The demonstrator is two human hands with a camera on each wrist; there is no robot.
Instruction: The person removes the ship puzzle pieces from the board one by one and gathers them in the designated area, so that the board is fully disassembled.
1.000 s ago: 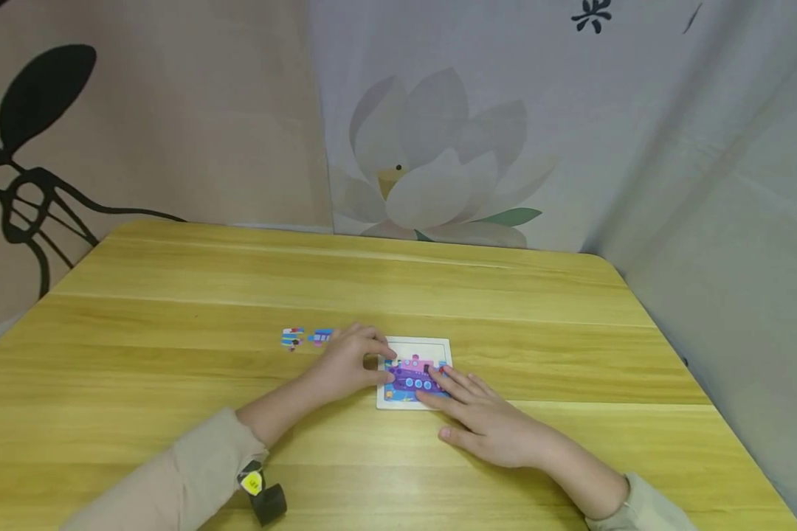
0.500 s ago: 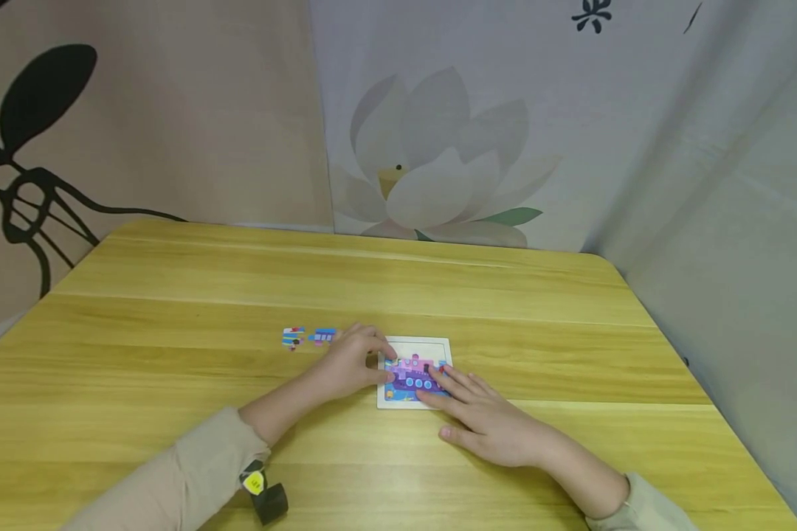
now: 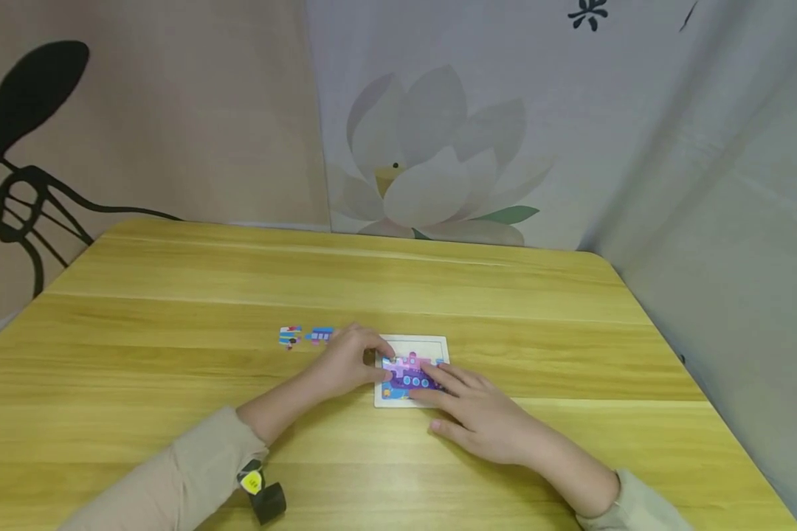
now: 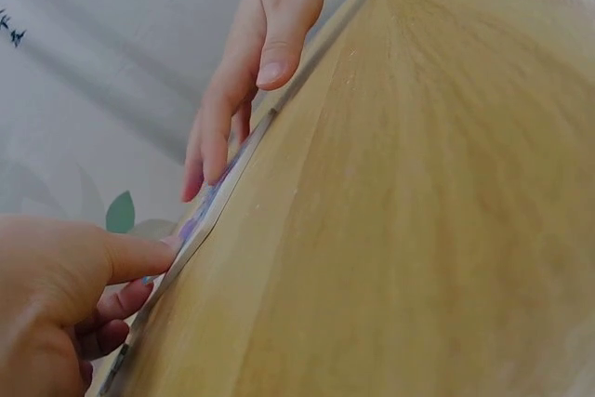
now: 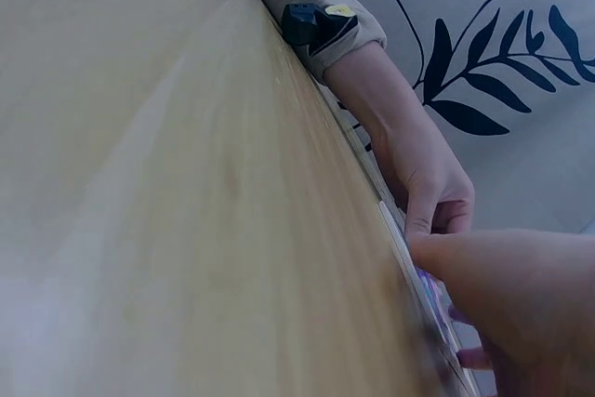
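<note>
A jigsaw puzzle (image 3: pixel 408 381) showing a purple and pink ship lies in a white-rimmed puzzle board (image 3: pixel 380 403). Its lower part is filled with pieces, and pale backing shows along the top. At the board's left side my left hand (image 3: pixel 347 361) pinches a puzzle piece (image 3: pixel 387 365) between thumb and index finger; the fingers cover much of it. From the right, my right hand (image 3: pixel 488 417) rests straight, spread fingers on the picture, hiding its right end. In the left wrist view the thumb of the left hand (image 4: pixel 56 290) lies right at the board's edge.
Beyond the left hand lie two loose printed bits, a striped one (image 3: pixel 290 337) and a blue-and-pink one (image 3: pixel 319 335), the latter partly behind the hand. All of it is on a wooden table (image 3: pixel 538 317) backed by a printed curtain (image 3: pixel 239 110).
The right hand has slid slightly left over the picture, covering a little more of it. The left hand keeps its place at the board's left side. The whole view shifts slightly.
</note>
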